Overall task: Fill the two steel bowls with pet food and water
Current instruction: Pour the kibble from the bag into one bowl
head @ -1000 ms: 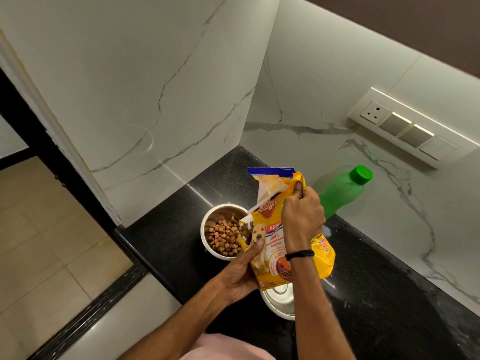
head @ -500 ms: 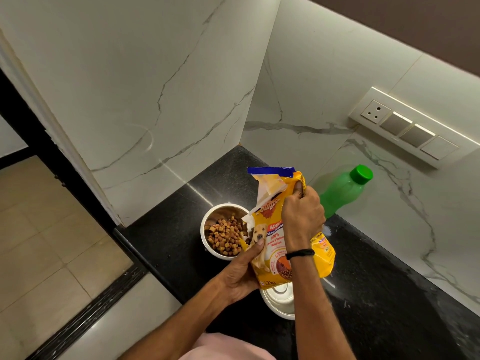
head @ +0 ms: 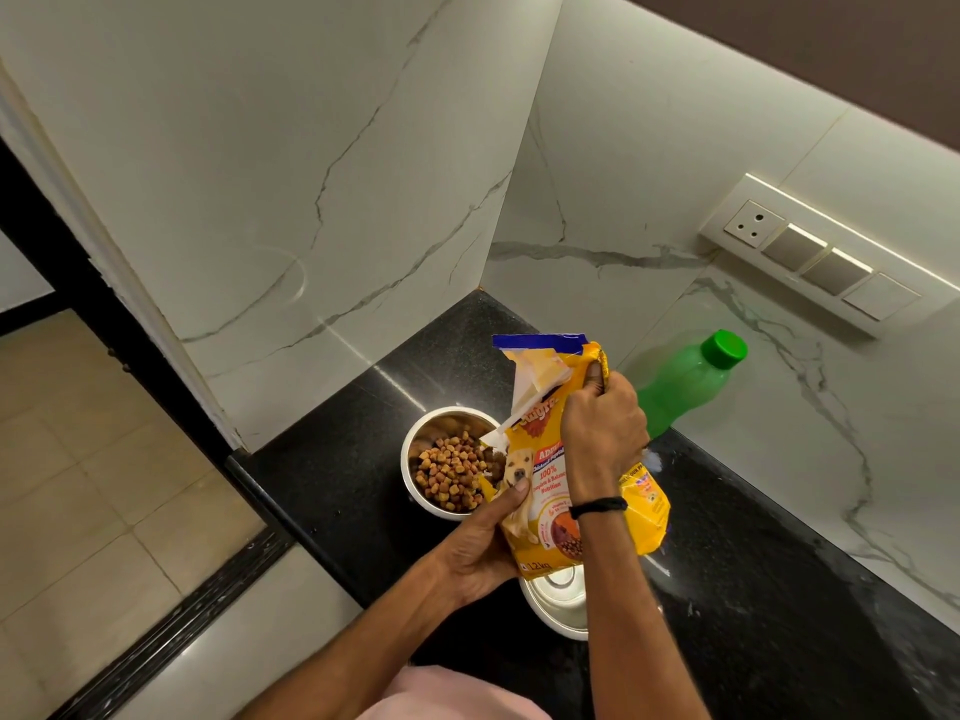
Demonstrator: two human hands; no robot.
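A: What has moved since the frame before?

B: Almost nothing. The yellow food bag (head: 566, 459) stays where it was, upright and a little tilted, and both hands keep the same grip on it.

A: How do the hands hold it?

B: The right hand (head: 602, 433) is closed around the upper part of the bag, near the torn blue top. The left hand (head: 478, 548) is wrapped around the lower part, with the thumb pressed on the front of the bag.

A: Where are the bowls, relative to the bag?

B: The first steel bowl (head: 415, 454) stands on the black bench (head: 779, 589) just to the left of the bag, touching its edge in the picture. It holds brown kibble (head: 452, 472). The second steel bowl (head: 556, 605) is directly below the bag, partly hidden by it and by the right arm; I see no food inside it.

A: And the water?

B: A green bottle (head: 685, 387) with its cap on stands behind the bag, to the right, close to the marble wall (head: 675, 174).
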